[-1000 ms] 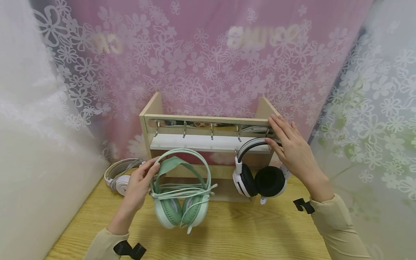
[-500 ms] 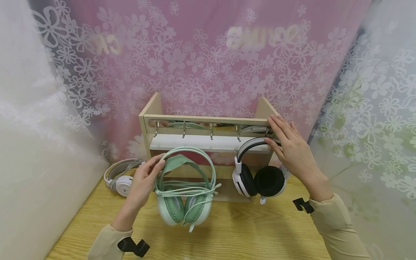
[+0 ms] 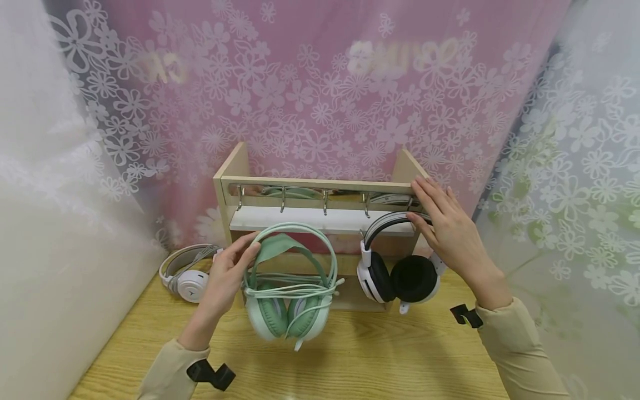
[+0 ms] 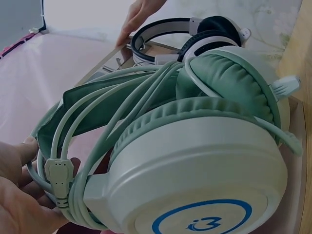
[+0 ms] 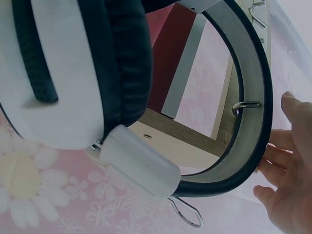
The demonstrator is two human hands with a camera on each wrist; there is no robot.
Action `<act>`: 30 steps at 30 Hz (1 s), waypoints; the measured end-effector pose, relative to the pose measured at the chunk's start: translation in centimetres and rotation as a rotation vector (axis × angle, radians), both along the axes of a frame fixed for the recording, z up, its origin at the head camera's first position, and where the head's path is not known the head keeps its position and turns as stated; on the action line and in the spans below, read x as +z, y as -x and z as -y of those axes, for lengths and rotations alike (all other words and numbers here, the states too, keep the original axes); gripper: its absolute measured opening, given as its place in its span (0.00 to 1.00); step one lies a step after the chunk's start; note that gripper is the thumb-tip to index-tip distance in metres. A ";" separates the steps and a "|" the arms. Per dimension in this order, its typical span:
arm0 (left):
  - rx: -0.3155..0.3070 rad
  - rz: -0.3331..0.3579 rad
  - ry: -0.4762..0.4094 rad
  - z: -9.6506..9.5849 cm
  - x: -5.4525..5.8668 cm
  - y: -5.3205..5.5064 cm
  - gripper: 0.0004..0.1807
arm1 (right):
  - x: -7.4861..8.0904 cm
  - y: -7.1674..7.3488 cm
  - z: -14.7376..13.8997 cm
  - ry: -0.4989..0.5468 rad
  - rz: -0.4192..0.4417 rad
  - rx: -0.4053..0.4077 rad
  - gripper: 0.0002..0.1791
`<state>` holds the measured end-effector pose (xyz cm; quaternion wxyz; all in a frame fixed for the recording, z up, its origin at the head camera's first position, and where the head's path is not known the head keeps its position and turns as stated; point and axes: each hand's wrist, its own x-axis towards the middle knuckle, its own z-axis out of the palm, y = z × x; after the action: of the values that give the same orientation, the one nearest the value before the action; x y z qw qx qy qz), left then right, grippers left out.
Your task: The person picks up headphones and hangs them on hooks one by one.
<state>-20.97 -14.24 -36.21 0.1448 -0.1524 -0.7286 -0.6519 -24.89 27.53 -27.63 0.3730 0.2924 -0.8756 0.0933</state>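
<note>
Gripping the green headset (image 3: 307, 312) by its band at ten o'clock with the fingers of our left hand (image 3: 225, 278), we hold it before the rack (image 3: 300, 218); our right hand (image 3: 447, 228) rests, fingers straight, at the rack's two o'clock corner. Best, we judge, is an upright band, cables (image 3: 295, 291) clear of the hooks (image 3: 325, 203) at twelve. The black-and-white headset (image 3: 412, 278) crowds three; six, over the counter (image 3: 360, 355), is roomier.

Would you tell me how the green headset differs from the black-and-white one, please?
The green headset has green ear cushions, the black-and-white headset black ones. The left hand holds the green headset, while the black-and-white headset hangs on a hook. Both have two padded ear cups.
</note>
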 end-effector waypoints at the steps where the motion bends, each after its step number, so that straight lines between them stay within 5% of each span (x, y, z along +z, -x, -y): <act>1: -0.002 -0.001 0.002 -0.1 0.1 0.1 0.20 | 0.0 0.0 0.0 -0.001 0.000 -0.001 0.42; 30: -0.040 -0.056 -0.043 -1.9 1.7 0.9 0.20 | 0.2 -0.1 0.1 -0.006 0.013 0.001 0.40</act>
<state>-21.86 -12.31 -34.49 0.1550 -0.1819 -0.7070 -0.6656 -24.76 27.45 -27.44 0.3664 0.2933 -0.8781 0.0928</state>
